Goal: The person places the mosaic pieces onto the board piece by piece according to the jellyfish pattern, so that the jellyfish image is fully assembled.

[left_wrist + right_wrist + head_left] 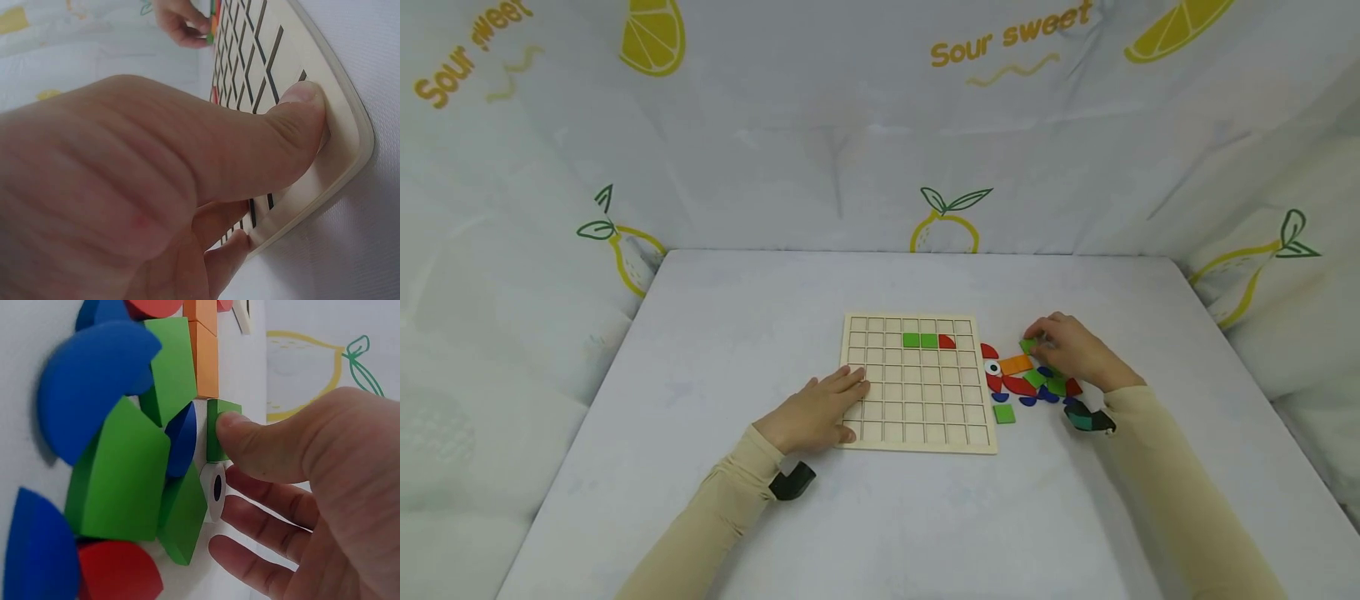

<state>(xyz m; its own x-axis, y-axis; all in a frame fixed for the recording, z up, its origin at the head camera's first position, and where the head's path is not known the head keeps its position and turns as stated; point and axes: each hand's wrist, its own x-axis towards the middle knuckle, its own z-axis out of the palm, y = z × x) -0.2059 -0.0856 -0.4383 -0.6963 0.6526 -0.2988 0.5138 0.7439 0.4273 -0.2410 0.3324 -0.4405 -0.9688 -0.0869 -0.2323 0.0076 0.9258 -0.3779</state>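
A light wooden grid board (922, 417) lies flat on the table. My left hand (815, 411) rests on its left edge, fingers extended over the squares and thumb (303, 103) pressing near the front corner. Two green square tiles (920, 340) and a red quarter-circle tile (947, 342) sit in one upper row of the grid. Right of the board, my right hand (1072, 348) pinches a green square tile (215, 434) at the far side of a loose pile. Its thumb lies on that tile; the other fingers are near a white eye piece (214, 490).
The pile holds orange tiles (1016, 365), red pieces (1019, 385), blue half-rounds (1028, 401) and green squares (1035, 378). A single green square (1004, 413) lies nearer the front, beside the board. A white cloth with lemon prints (835, 125) hangs behind the table.
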